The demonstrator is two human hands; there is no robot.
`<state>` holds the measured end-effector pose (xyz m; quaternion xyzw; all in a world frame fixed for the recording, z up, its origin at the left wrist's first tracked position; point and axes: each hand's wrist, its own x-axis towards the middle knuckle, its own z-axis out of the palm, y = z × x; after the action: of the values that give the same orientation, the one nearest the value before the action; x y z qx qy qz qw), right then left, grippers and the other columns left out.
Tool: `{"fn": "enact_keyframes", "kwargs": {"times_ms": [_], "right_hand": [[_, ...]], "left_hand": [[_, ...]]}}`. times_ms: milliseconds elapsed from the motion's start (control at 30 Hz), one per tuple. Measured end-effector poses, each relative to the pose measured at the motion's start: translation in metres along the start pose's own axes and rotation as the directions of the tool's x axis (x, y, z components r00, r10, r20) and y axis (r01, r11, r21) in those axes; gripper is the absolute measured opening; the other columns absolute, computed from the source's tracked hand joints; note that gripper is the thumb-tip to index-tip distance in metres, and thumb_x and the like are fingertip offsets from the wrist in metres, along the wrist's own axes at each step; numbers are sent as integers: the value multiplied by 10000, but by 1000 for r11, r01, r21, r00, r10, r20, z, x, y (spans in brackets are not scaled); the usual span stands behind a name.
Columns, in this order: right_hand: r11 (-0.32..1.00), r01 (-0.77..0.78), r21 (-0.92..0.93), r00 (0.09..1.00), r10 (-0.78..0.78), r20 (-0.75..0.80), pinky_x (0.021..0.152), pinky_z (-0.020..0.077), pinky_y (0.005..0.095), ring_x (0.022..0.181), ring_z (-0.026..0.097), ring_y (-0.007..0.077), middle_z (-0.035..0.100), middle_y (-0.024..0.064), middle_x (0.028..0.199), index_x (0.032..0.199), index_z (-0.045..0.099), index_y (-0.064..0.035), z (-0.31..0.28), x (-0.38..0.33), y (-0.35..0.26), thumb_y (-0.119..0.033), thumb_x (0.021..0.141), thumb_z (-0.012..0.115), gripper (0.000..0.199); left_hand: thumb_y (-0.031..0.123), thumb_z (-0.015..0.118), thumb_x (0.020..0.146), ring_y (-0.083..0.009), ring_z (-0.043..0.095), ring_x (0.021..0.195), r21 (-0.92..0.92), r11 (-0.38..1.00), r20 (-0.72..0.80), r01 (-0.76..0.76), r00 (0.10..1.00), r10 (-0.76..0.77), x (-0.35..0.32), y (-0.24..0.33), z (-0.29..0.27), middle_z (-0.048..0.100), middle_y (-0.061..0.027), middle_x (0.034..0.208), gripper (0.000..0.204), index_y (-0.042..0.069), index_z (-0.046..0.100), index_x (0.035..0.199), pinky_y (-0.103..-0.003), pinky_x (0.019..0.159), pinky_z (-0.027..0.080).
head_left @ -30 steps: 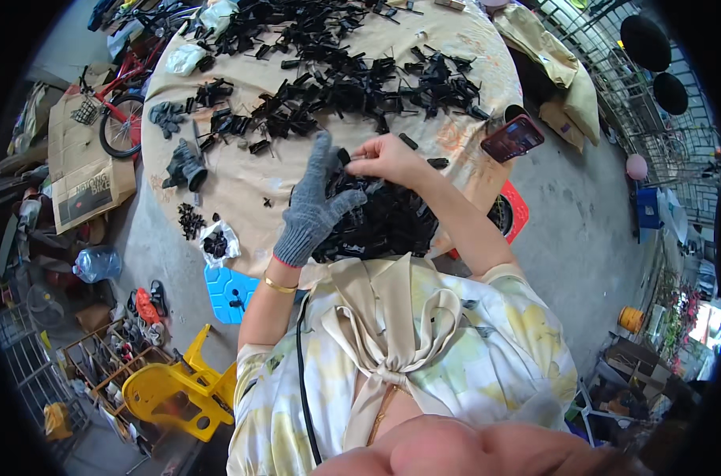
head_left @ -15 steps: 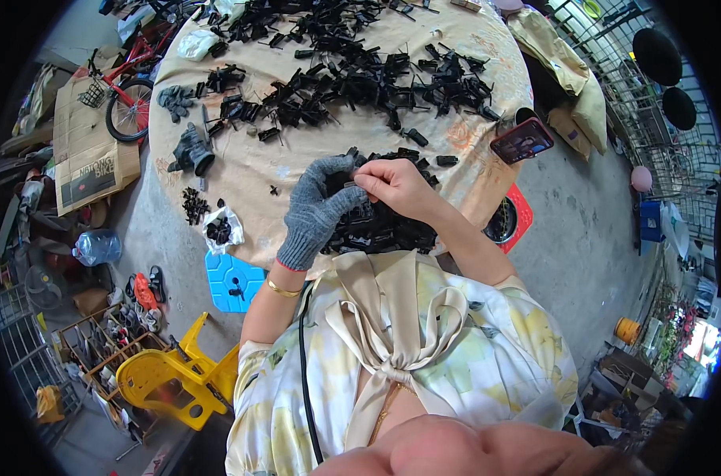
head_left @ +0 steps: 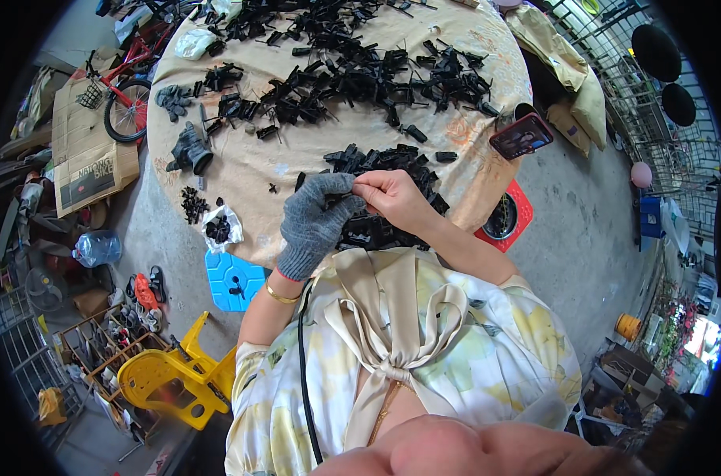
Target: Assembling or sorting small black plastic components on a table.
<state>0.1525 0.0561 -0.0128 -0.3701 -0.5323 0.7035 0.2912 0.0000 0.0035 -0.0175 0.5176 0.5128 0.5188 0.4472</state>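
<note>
My left hand (head_left: 319, 218), in a grey knitted glove, is curled with its fingertips against those of my bare right hand (head_left: 392, 197). The right thumb and forefinger are pinched together at that spot. Whatever lies between the fingers is too small or covered to make out. Under and beyond both hands is a near heap of black plastic parts (head_left: 384, 230), at the front edge of the cloth-covered table (head_left: 249, 174). A wider spread of black parts with thin stems (head_left: 352, 79) covers the far side.
Grey gloves (head_left: 189, 151), tiny black pieces (head_left: 192, 205) and a white plastic bag (head_left: 235, 226) lie at the table's left. A phone (head_left: 522, 136) leans at the right edge. Around stand a blue stool (head_left: 226, 278), a red stool (head_left: 523, 210) and a yellow chair (head_left: 154, 377).
The left hand has turned and its fingers have curled in. The dark piece that showed at its fingertips is out of sight. Both hands have shifted slightly, still meeting at the fingertips.
</note>
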Motion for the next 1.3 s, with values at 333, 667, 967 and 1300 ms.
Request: {"fn": "enact_keyframes", "kwargs": {"times_ms": [333,667,967,1300], "right_hand": [[997,39,-66,997,-43,-60,486,364,181,565,448,22,510,-38,631,914,622,-6,-13,-2,6,-155,832,607,170],[898,312,-309,934,-350,-73,508,383,194,591,490,46,542,5,712,818,621,7,-27,-14,-20,-40,698,712,158],[971,236,36,957,-238,164,624,425,184,714,532,32,613,-15,751,882,643,-9,-31,-13,-16,-65,754,687,146],[972,201,-120,979,-205,-21,557,399,178,617,498,31,566,-18,699,925,607,-3,-23,-22,-11,-99,833,588,134]], "left_hand": [[100,733,687,-151,610,751,433,895,-70,106,994,-84,8,10,8,622,-71,858,526,80,497,1157,-286,673,493],[83,718,670,-267,555,992,546,728,233,-414,910,342,4,24,-1,528,-142,1167,681,11,398,1268,-330,843,454],[71,670,724,-182,603,853,-494,675,481,547,819,-312,-5,26,-2,610,-108,926,319,8,523,1000,-299,769,492],[52,586,820,-105,563,773,-465,784,246,411,911,-331,-3,25,10,574,-48,854,117,28,511,906,-243,710,483]]}}
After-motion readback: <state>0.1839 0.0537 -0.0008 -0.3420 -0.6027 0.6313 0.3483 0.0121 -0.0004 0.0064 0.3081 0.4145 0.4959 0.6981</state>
